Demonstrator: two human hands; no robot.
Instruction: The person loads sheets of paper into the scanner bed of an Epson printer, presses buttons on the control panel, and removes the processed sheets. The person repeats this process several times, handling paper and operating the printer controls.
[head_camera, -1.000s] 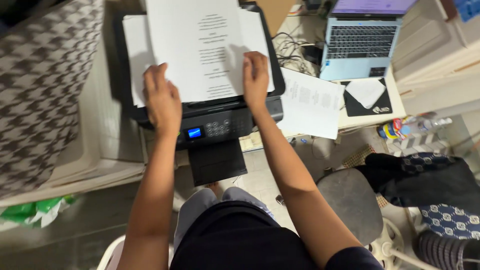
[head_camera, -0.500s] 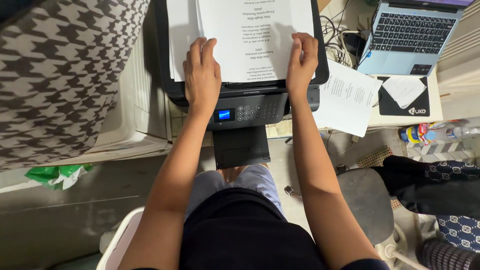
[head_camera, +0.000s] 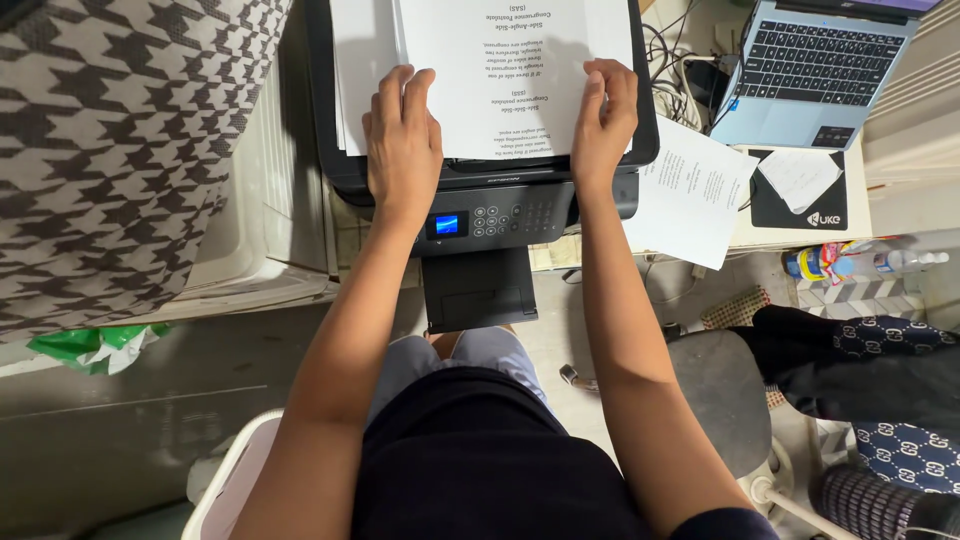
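The left hand (head_camera: 402, 135) lies flat, fingers together, pressing the near left corner of a printed sheet (head_camera: 500, 70); the right hand (head_camera: 603, 115) curls over the sheet's right edge, fingers on top and thumb at the side, though I cannot tell whether the thumb goes beneath; held at both sides like this, the page seems kept square and steady on the black printer (head_camera: 500, 195), over other white sheets (head_camera: 355, 60) that jut out at the left; the printer's small blue screen (head_camera: 447, 224) glows beside a keypad, and its output tray (head_camera: 478, 290) hangs out toward the person's knees; to the right, another printed page (head_camera: 690, 195) overhangs the desk edge near an open laptop (head_camera: 815, 70) and a dark mouse pad (head_camera: 800, 195); left, houndstooth fabric (head_camera: 120, 140); below, a bare floor and a round stool (head_camera: 720, 390).
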